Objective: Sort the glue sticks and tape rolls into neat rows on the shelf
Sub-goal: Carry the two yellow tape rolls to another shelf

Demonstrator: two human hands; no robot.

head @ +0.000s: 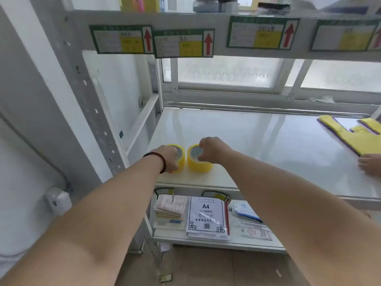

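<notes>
Two yellow tape rolls stand side by side near the front left edge of the white shelf (268, 145). My left hand (168, 157), with a dark bead bracelet on the wrist, wraps around the left tape roll (181, 159). Fingers of my right hand (212, 150) grip the top rim of the right tape roll (199, 164). The two rolls almost touch. No glue sticks are in view.
Yellow folded bags (358, 135) lie at the shelf's right end, and another person's hand (370, 164) rests there. Below, a lower shelf holds an A4 paper pack (207, 217) and notebooks (170, 209). A labelled upper shelf (185, 42) hangs overhead. A metal upright (86, 96) stands left.
</notes>
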